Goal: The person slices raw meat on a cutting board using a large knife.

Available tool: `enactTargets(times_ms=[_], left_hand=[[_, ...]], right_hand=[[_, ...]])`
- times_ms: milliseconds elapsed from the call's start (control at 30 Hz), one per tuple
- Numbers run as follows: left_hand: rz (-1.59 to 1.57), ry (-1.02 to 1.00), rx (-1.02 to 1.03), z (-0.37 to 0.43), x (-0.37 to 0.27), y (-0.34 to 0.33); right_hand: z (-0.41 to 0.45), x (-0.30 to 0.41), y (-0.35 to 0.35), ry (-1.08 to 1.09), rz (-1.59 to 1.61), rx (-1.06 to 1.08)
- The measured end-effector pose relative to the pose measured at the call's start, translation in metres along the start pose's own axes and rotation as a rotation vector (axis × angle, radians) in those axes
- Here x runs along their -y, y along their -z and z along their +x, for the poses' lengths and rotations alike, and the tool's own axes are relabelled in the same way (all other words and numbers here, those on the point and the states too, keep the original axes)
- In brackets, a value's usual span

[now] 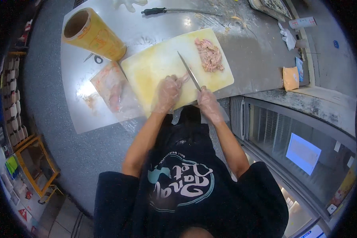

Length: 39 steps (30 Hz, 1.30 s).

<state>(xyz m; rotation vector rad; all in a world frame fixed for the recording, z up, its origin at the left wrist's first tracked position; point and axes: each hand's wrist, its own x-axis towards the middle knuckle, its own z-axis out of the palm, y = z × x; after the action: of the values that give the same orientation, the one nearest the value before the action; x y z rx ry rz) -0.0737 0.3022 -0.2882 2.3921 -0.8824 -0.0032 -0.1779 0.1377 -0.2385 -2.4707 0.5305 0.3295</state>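
Note:
My left hand (168,91), in a clear plastic glove, grips a strip of pale pink raw meat (184,78) on the cutting board (154,62). My right hand (208,101), gloved the same way, holds a kitchen knife (188,69) by its handle. The blade points away from me and lies close beside the meat's free end; whether they touch I cannot tell. A pile of cut meat (209,56) rests at the board's far right. Left of the board, a clear plastic bag (108,86) has a piece of meat in or on it.
A big yellow roll of plastic wrap (99,37) stands behind the bag, with scissors (98,59) beside it. A honing steel (178,11) lies across the table's (244,68) far side. An orange packet (291,78) is at right, above a glass-doored fridge (273,128).

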Motion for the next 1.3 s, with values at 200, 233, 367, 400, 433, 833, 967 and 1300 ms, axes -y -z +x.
enactTargets(times_ms=[200,233,367,400,433,833,967,1300], left_hand=[[-0.099,-0.050,-0.097,0.004,-0.012,0.003],[-0.107,-0.038,-0.101,0.002,-0.011,0.001],[0.026,0.033,-0.082,-0.018,0.007,-0.031],[0.021,0.092,-0.063,-0.026,0.011,-0.042],[0.019,0.104,-0.063,-0.022,0.003,-0.033],[-0.289,0.074,-0.284,-0.039,0.004,-0.024],[-0.162,0.025,-0.207,-0.048,0.010,-0.019],[-0.050,-0.061,-0.183,-0.023,-0.019,-0.003]], right_hand=[[-0.006,0.000,-0.001,0.064,0.014,-0.002],[-0.008,0.000,-0.002,0.019,-0.010,0.059],[-0.024,-0.001,-0.010,-0.049,-0.082,0.178],[-0.026,-0.001,-0.015,-0.039,-0.049,0.144],[-0.024,-0.005,-0.020,-0.040,-0.005,0.097],[0.133,0.054,-0.027,0.477,-0.001,-0.155],[0.020,0.017,-0.009,0.215,-0.064,0.140],[-0.006,-0.013,0.001,0.093,0.022,-0.073]])
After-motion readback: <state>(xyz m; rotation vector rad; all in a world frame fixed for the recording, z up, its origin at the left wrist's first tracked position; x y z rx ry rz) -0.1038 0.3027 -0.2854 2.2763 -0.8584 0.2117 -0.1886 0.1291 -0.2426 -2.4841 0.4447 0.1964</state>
